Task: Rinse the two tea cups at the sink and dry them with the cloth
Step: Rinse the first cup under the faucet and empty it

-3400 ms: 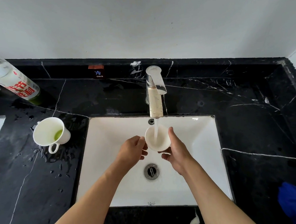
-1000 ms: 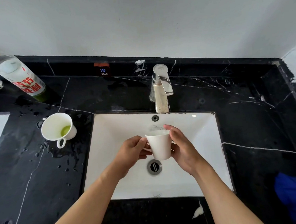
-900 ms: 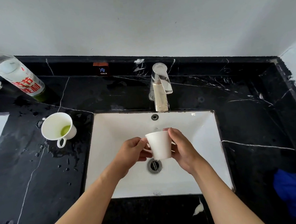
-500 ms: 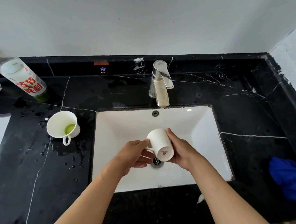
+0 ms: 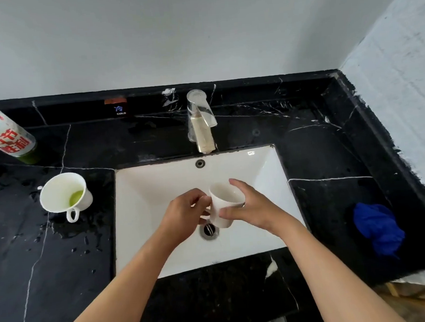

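Left hand: the left hand [image 5: 185, 214] was curled at the cup's 9 o'clock side, fingertips on it where the handle would sit; the handle itself was hidden.
Right hand: the right hand [image 5: 253, 207] was wrapped round the white cup [image 5: 223, 205], thumb across its near wall, fingers up at the far rim.
Held cup: upright, mouth up, gripped between both hands over the sink [image 5: 158, 189], just above the drain [image 5: 209, 231].
Second cup: the other white cup [image 5: 64, 193] stood on the black bench [image 5: 37, 261] at 9 o'clock of the sink, green liquid in its bottom, well apart from both hands.
Cloth: the blue cloth [image 5: 377, 228] lay crumpled on the bench at 3 o'clock, untouched.
Tap: the tap [image 5: 202, 126] stood at 12 o'clock; no stream was visible.
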